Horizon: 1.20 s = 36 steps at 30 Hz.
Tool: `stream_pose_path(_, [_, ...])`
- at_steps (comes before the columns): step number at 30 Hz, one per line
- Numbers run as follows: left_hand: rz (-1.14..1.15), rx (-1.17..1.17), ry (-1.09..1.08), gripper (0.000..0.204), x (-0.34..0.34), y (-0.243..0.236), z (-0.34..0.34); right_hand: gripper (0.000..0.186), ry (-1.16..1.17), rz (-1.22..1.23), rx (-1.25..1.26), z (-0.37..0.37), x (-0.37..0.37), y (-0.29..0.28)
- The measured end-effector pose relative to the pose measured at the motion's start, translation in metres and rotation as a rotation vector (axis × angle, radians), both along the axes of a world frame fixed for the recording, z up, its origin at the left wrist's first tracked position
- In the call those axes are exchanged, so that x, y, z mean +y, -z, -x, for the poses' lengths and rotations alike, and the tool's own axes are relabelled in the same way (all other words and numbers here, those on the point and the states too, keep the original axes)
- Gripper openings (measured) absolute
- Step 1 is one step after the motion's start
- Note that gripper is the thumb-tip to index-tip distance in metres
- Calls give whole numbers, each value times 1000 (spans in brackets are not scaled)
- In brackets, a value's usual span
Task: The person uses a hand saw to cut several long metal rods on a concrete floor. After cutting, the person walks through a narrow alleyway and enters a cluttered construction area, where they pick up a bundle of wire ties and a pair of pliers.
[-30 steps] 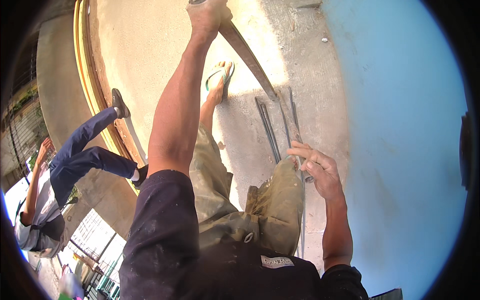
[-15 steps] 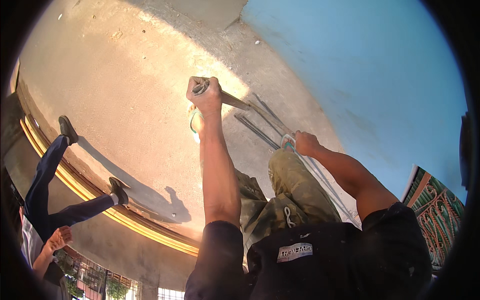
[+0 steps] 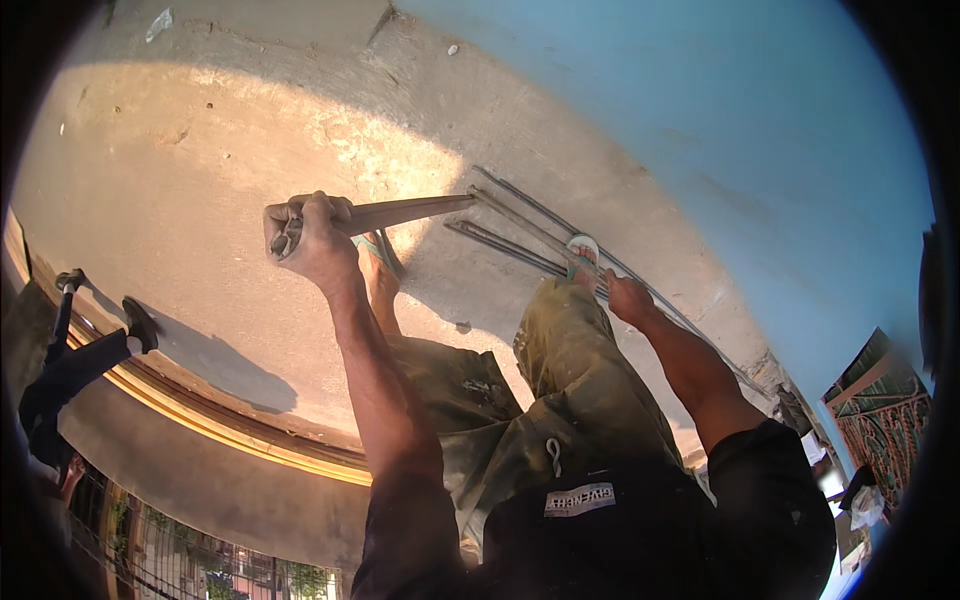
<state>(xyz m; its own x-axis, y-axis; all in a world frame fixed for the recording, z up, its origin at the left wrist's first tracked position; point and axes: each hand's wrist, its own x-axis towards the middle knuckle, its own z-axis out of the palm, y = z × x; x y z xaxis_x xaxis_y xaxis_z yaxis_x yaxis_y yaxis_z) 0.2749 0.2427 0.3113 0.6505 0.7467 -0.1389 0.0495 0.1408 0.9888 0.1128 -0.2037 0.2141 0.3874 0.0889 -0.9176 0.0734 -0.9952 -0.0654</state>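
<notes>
My left hand is closed round the end of a long, tapering metal bar, whose dusty rounded ends poke out of my fist. Its narrow end meets a thin grey rod, which slants down to my right hand. That hand is closed round the rod near my right foot. Whether bar and rod are joined, I cannot tell. More steel rods lie on the ground beside the rod, partly behind my right foot and leg.
My sandalled feet stand on a dusty concrete floor. A blue wall rises at the right. Yellow-edged long pieces run along the left. Another person in dark trousers is at the far left. An ornate metal grille is at lower right.
My left hand has swung left and slightly down with the bar, so more of the bar shows. My right hand has shifted slightly right, still gripping. The whole view has turned, with the other person farther left.
</notes>
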Motion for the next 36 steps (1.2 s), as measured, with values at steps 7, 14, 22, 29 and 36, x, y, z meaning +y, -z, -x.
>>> stream_pose_path(7, [-109, 184, 89, 13, 9, 3, -39, 27, -85, -73, -17, -80, 2, -17])
stream_pose_path(14, [-68, -2, 1145, 33, -81, -56, 39, 26, 763, -217, 532, 31, 75, -44])
stream_pose_path(22, [19, -96, 386, 33, -33, -73, 39, 28, 837, -223, 122, 96, 138, -34])
stream_pose_path(29, [31, -113, 212, 26, -13, -68, 37, 32, 940, -104, 130, 122, 176, 7])
stream_pose_path(36, [16, -29, 141, 25, -40, -48, 48, 30, 801, -58, 245, 169, 161, 10])
